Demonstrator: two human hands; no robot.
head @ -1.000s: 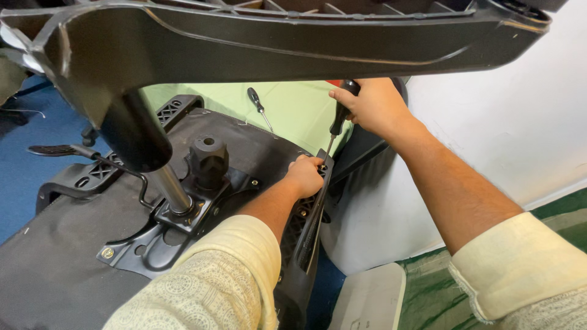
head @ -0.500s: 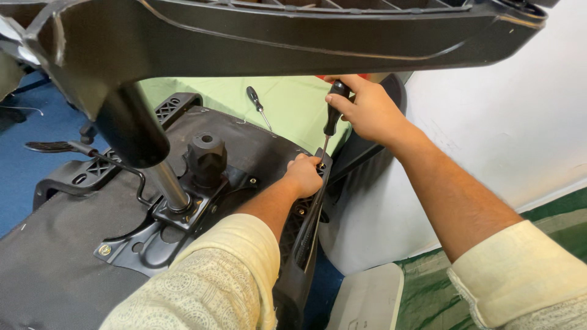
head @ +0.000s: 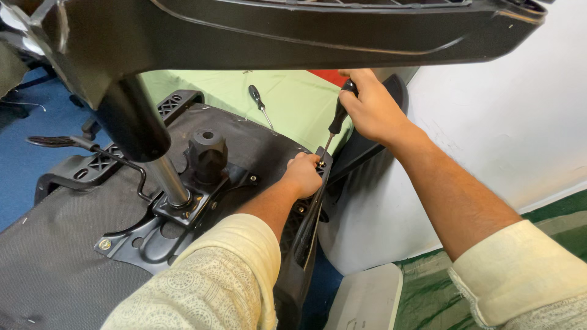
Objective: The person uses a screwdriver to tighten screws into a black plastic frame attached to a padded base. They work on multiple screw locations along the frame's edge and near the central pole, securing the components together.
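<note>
Driving a screw at the seat underside's [head: 55,269] right edge, the screwdriver [head: 337,118] is gripped by the right hand [head: 370,107]; the left hand [head: 304,174], closed, steadies the armrest bracket [head: 313,208]. A tilted tip might slip toward those fingers. The chair base [head: 318,36] overhangs at 12 o'clock; a wall [head: 501,116] crowds 3 o'clock.

Matt black plastic armrest bracket [head: 309,211] under the left hand [head: 304,174]; glossy black-handled screwdriver [head: 333,125] with thin metal shaft in the right hand [head: 370,107]. Beside them, coarse black fabric seat underside [head: 49,256], polished metal cylinder [head: 165,180].
</note>
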